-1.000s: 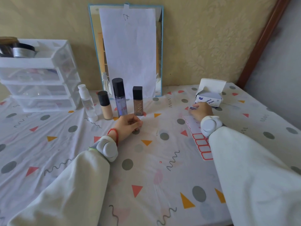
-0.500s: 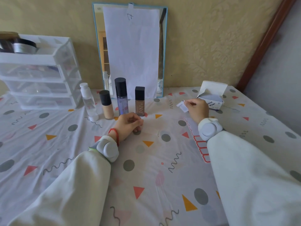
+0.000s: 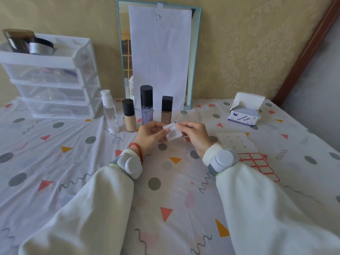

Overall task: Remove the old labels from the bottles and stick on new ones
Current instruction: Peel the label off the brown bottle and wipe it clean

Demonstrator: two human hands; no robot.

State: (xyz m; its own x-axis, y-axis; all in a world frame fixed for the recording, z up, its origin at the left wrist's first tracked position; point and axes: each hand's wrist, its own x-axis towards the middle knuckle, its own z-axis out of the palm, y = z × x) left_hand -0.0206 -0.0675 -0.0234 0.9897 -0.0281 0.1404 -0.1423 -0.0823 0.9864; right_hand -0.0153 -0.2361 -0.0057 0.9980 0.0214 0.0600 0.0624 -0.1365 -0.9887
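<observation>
1. Standing against a yellow patterned wall: a table under a patterned cloth (image 3: 165,183) printed with triangles, dots and squiggles.
2. Being held above the cloth, at the centre of the view: a small white sachet (image 3: 173,133) with fine print on its face, between both hands and in front of the row of bottles.
3. Pinching the sachet's left edge between thumb and fingertips: the left hand (image 3: 150,136), palm turned inward, fingers curled.
4. Pinching the sachet's upper right corner with thumb and forefinger: the right hand (image 3: 196,135), remaining fingers curled loosely beneath.
5. Standing upright in a row just behind the hands, left to right: a clear bottle with a white cap (image 3: 109,112), a beige foundation bottle with a black cap (image 3: 129,116), a tall lilac bottle with a black cap (image 3: 146,105) and a brown square bottle with a black cap (image 3: 167,109).
6. Lying flat on the cloth to the right of the right hand: a label sheet (image 3: 257,162) with red-bordered stickers, partly covered by the right sleeve.
7. Sitting open farther right, well apart from the hands: a box of alcohol pads (image 3: 244,111).
8. Leaning against the wall behind the bottles: a blue-framed mirror (image 3: 122,52) with a white paper sheet (image 3: 160,59) covering most of it.
9. Standing at far left: a clear drawer unit (image 3: 51,83) carrying two jars (image 3: 27,43) on top.
</observation>
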